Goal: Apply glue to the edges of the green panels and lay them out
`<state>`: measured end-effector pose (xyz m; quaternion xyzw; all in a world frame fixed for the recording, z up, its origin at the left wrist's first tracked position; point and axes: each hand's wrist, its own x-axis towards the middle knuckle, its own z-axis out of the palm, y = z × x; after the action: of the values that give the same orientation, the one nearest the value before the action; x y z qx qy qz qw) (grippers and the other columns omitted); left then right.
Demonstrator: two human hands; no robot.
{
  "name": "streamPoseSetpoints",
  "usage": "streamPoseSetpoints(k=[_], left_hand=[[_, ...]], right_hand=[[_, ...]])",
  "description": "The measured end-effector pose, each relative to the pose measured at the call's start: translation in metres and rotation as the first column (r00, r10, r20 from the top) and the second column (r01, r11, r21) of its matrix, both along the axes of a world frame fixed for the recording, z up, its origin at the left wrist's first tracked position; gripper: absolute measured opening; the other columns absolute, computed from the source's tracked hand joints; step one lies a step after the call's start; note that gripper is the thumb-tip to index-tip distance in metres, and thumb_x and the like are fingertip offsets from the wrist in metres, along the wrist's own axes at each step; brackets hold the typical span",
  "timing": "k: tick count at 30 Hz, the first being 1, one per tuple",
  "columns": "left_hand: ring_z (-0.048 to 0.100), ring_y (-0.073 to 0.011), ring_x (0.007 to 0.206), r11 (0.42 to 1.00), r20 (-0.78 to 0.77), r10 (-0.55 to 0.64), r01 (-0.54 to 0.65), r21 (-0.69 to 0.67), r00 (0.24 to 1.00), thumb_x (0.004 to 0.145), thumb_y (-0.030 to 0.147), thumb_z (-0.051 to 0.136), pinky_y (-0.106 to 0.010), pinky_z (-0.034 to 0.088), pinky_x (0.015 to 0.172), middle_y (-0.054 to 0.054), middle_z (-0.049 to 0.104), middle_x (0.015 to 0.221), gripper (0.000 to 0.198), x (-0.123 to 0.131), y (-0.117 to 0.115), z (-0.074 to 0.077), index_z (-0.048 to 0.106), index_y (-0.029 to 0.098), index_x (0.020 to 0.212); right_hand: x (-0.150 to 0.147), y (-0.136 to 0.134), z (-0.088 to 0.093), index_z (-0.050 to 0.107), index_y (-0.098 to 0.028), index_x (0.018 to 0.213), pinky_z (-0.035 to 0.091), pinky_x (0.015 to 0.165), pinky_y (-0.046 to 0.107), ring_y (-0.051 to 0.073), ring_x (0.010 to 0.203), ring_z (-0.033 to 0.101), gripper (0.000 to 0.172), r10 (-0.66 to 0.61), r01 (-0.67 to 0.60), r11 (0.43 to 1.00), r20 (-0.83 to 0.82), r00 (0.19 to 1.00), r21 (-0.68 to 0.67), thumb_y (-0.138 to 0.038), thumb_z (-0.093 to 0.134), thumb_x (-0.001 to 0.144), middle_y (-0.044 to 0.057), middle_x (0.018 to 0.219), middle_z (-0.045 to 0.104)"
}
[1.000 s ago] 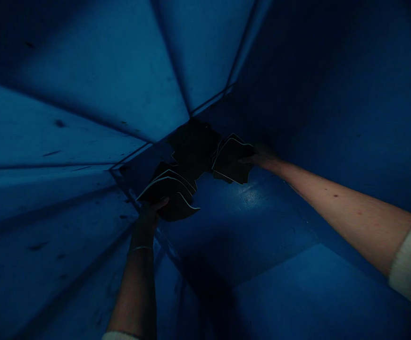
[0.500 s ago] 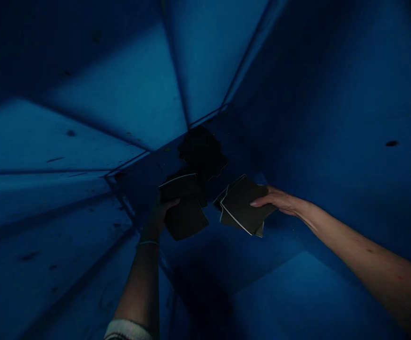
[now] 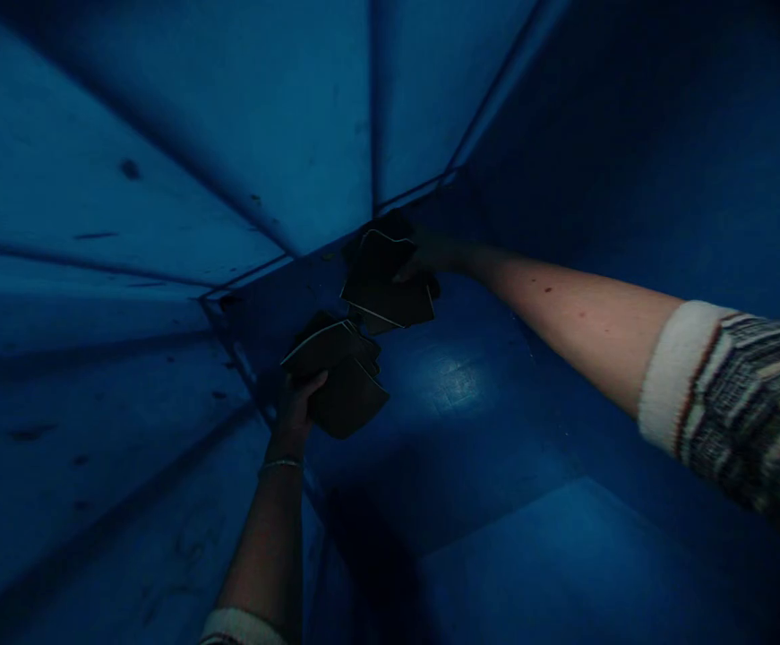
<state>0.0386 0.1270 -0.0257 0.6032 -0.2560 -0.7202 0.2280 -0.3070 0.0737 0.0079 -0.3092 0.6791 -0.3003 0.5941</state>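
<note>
Fingers of the left hand [image 3: 294, 412] are clenched on the near bundle [image 3: 339, 381] of dark, square-cut sheets with pale edges. The thumb lies across the lower face, and a thin bracelet [image 3: 280, 463] sits on the wrist. The right hand [image 3: 428, 260] reaches into the far corner of the blue bin [image 3: 161, 179] and grasps the far bundle [image 3: 388, 291] by its upper right edge, though the fingertips are lost in shadow.

The two bundles hang close together above the bin floor [image 3: 470, 421], and I cannot tell whether they touch.

The sheets look thin, light and fairly stiff. Stacked loosely, they are likely to slide over one another, so a pinch across the whole thickness near one edge seems the safest hold.

Being nearly square, they show no clear long axis. The near bundle fans up and to the right from the palm, while the far bundle faces the camera with its lower edge running left to right.

A striped sleeve [image 3: 745, 403] with a white cuff covers the right upper forearm.
</note>
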Motion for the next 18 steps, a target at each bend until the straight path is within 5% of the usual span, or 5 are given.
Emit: streamPoseSetpoints(k=[6, 13, 18], left_hand=[[0.057, -0.0254, 0.114, 0.999, 0.022, 0.041, -0.04, -0.032, 0.999, 0.064, 0.025, 0.078, -0.044, 0.048, 0.096, -0.002, 0.063, 0.122, 0.069, 0.015, 0.018, -0.006, 0.05, 0.032, 0.126], [0.061, -0.0269, 0.107, 0.997, -0.012, -0.045, 0.046, 0.057, 0.999, 0.062, 0.023, 0.079, -0.045, 0.05, 0.092, -0.003, 0.067, 0.114, 0.07, 0.02, 0.06, 0.004, 0.051, 0.031, 0.125], [0.064, -0.0279, 0.101, 0.975, -0.107, -0.155, 0.17, 0.146, 0.982, 0.057, 0.023, 0.08, -0.044, 0.049, 0.09, -0.007, 0.069, 0.11, 0.069, 0.016, 0.103, 0.012, 0.055, 0.025, 0.121]], right_hand=[[0.047, 0.047, -0.018, 0.063, -0.012, 0.103, 0.052, 0.084, 0.041, 0.02, 0.095, 0.062, 0.018, 0.091, -0.091, 0.996, -0.015, 0.996, -0.007, -0.017, 0.064, 0.086, 0.006, 0.105, 0.063], [0.068, 0.177, -0.019, 0.06, -0.012, 0.107, 0.053, 0.078, 0.038, 0.019, 0.09, 0.062, 0.022, -0.037, 0.04, 0.998, -0.066, 0.997, 0.044, -0.028, 0.059, 0.091, 0.007, 0.105, 0.062], [0.072, 0.266, -0.003, 0.06, -0.012, 0.105, 0.053, 0.076, 0.037, 0.018, 0.087, 0.061, 0.022, -0.12, 0.135, 0.981, -0.111, 0.986, 0.139, -0.029, 0.059, 0.091, 0.006, 0.102, 0.062]])
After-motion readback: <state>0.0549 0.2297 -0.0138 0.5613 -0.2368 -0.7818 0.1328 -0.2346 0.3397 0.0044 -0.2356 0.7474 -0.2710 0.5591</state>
